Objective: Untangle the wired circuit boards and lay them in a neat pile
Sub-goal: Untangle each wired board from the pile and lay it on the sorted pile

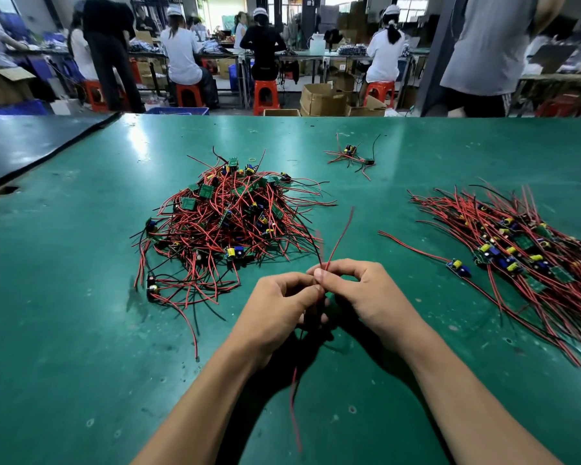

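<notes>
Left hand [275, 303]: pinched shut on the wires of one board, thumb and forefinger meeting just under the right hand's fingertips.
Right hand [359, 290]: also closed on the same wires [339, 239], which stand up from the grip; further red leads [294, 397] hang below toward the person. The board itself is hidden behind the hands.
Tangled heap [222, 216]: left of centre on the bench [81, 330], boards and red and black leads knotted together; by the look of it the larger share of the work is still here.
Sorted pile [524, 253]: at the right, leads combed roughly one way, boards bunched in the middle; a fair number done, judging by its spread.
Loose single board [458, 267]: just beside the sorted pile's near-left edge, its lead trailing left; it seems not yet squared in.
Stray cluster [353, 156]: a few boards well apart, farther back, still to be dealt with.
Progress: perhaps under halfway, as a judgement.
Open room: bare bench between heap and pile and in front of the hands, enough to draw leads out straight.
Edges: the sorted pile's leads run to the frame's right edge; the bench's edge there cannot be seen. The far bench edge lies well behind everything.
</notes>
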`<state>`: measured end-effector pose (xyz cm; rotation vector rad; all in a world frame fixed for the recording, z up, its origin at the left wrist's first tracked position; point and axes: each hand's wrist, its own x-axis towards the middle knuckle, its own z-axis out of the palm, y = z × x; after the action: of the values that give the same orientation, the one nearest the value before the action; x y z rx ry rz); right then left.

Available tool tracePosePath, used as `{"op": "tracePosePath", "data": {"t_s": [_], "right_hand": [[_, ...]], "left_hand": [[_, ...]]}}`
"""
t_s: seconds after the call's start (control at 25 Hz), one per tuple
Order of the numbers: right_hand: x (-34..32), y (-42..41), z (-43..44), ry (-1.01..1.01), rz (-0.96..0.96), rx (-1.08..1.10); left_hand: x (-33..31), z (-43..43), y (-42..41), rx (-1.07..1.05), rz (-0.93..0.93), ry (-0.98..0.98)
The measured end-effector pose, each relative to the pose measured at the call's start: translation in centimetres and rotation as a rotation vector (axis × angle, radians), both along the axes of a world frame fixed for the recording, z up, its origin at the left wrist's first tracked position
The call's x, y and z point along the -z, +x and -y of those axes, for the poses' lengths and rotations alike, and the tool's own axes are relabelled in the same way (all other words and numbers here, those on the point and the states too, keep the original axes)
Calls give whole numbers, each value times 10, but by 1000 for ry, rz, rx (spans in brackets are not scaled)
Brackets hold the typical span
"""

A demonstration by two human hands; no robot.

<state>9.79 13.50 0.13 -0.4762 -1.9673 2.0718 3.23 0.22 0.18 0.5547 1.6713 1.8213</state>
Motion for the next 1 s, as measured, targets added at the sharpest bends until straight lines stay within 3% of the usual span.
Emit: {"op": "tracePosePath", "data": {"t_s": [0.2,0.4,0.52,0.72,0.84,1.0], "right_hand": [[3,-5,-7,110,-13,172],[-1,-7,-20,-227,-126,370],[1,-10,-17,-299,-148,319],[3,0,-8,-269,2,-104],[1,0,-5,-148,71,-42],[2,-6,-8,-206,-18,156]], "left_hand": [[-1,2,-1,90,51,26],[-6,5,2,236,73,-11],[-7,3,4,150,95,0],[-6,1,8,40,193,115],[-4,1,7,15,187,108],[-2,1,4,52,166,93]]}}
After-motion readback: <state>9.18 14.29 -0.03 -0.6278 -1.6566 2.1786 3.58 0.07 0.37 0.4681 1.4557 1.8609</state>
